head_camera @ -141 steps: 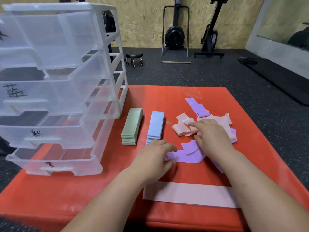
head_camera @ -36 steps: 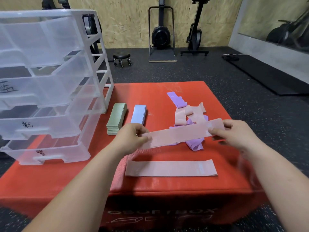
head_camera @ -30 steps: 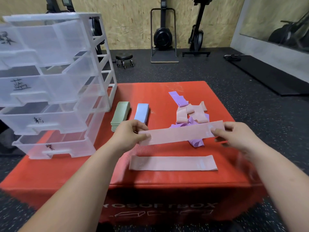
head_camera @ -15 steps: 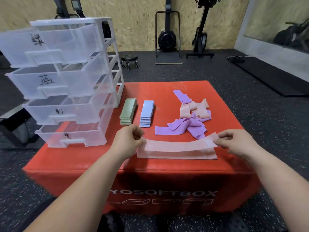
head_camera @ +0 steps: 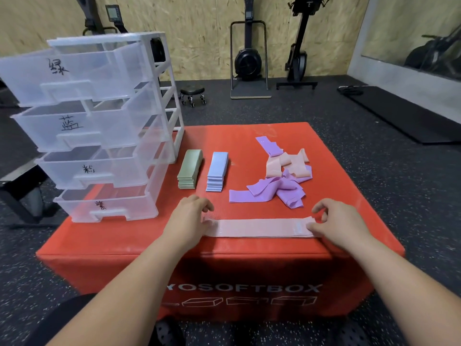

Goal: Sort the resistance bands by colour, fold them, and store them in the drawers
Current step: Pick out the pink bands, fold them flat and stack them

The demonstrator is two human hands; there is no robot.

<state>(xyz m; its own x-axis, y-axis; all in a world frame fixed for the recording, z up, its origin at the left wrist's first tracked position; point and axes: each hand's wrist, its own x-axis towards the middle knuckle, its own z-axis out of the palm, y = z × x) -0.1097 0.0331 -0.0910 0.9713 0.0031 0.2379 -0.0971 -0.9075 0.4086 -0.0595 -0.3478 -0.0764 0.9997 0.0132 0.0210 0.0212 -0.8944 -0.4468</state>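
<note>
A flat pink band [head_camera: 257, 228] lies lengthwise on top of another pink one near the front edge of the red soft box [head_camera: 224, 138]. My left hand [head_camera: 185, 218] rests its thumb on the band's left end, and my right hand [head_camera: 339, 221] presses its thumb on the right end. The other fingers of both hands are lifted off and loosely curled. Behind lie a folded green stack [head_camera: 189, 169], a folded blue stack [head_camera: 217, 174], tangled purple bands [head_camera: 269, 192] and loose pink bands [head_camera: 287, 166].
A clear plastic drawer unit [head_camera: 99, 131] with several labelled drawers pulled out stands at the box's left. Black rubber floor surrounds the box. A small wheeled stool [head_camera: 192, 94] and rowing machines [head_camera: 249, 58] stand by the far plywood wall.
I lifted a pink band out of the pile, held it stretched between both hands, then lowered it flat onto the pink band at the front. My fingers have let go of its ends.
</note>
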